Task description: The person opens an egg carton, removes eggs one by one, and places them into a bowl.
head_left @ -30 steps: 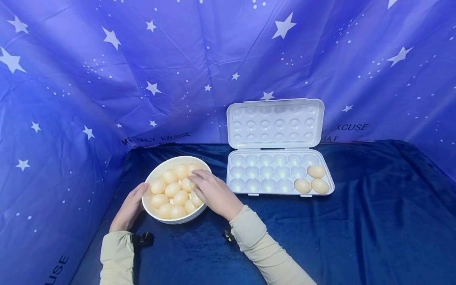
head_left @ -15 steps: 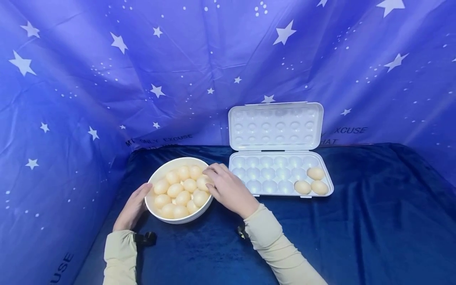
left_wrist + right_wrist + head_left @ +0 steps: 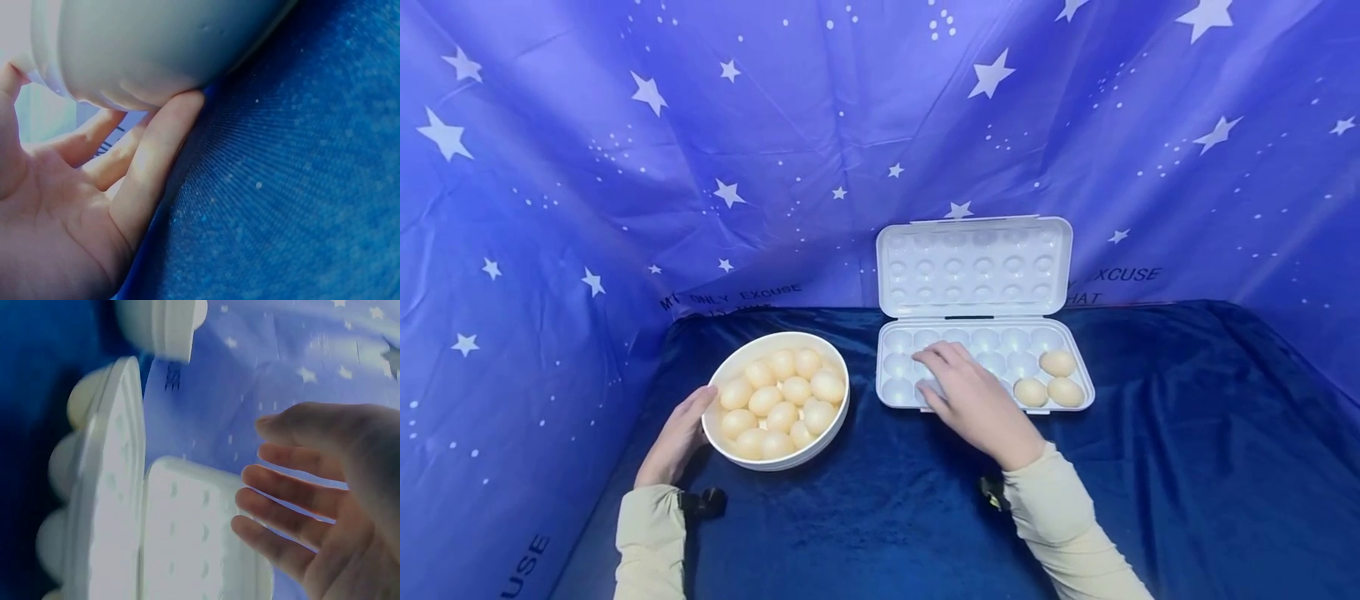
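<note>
A white bowl (image 3: 730, 367) full of pale eggs (image 3: 765, 401) stands left of the middle in the head view, tilted towards the camera. My left hand (image 3: 676, 437) holds its left side, thumb at the rim; in the left wrist view the fingers (image 3: 150, 162) press the outer wall of the bowl (image 3: 156, 50). Over the front left cups of a white plastic egg carton (image 3: 898, 390) hovers my right hand (image 3: 977, 408). Its fingers (image 3: 294, 487) are spread, with nothing held between them in the right wrist view. Three browner eggs (image 3: 1064, 392) sit in the carton's front right corner.
The carton's lid (image 3: 973, 267) stands upright behind its cups, close to the blue star-printed curtain (image 3: 805, 125). A dark blue velvet cloth (image 3: 880, 525) covers the table. Each wrist carries a small dark camera (image 3: 703, 503).
My right hand has moved right, from the eggs at the bowl's right side to above the carton. The left hand stays at the bowl. The eggs in the carton look the same.
</note>
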Demonstrator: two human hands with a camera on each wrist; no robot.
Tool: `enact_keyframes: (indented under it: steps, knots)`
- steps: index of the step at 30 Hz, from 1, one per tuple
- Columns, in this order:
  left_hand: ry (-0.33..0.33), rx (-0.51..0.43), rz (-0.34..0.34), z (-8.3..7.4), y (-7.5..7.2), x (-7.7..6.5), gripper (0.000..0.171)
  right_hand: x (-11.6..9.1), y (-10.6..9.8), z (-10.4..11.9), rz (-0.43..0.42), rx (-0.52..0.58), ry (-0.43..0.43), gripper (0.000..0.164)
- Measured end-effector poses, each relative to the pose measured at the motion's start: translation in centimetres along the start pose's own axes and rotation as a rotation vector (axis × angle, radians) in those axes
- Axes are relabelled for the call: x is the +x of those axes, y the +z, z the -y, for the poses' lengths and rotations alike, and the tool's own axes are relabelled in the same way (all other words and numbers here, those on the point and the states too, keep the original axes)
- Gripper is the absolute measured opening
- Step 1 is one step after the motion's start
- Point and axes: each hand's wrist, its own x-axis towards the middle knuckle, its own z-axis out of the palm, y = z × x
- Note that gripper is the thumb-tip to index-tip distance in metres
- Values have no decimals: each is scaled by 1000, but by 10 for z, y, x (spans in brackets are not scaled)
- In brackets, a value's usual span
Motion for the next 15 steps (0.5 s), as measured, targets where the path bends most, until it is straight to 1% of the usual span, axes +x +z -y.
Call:
enact_keyframes:
  steps: [3,7,15]
  knots:
    - [3,-9,-13,1,1,-1,57,-8,-4,-15,19,-19,41,33]
    - [-6,-16,-23,2,1,-2,58,-13,-10,-31,44,-35,77,33]
    - [-19,-5,-14,1,3,0,64,-28,-23,-52,124,-73,153,26]
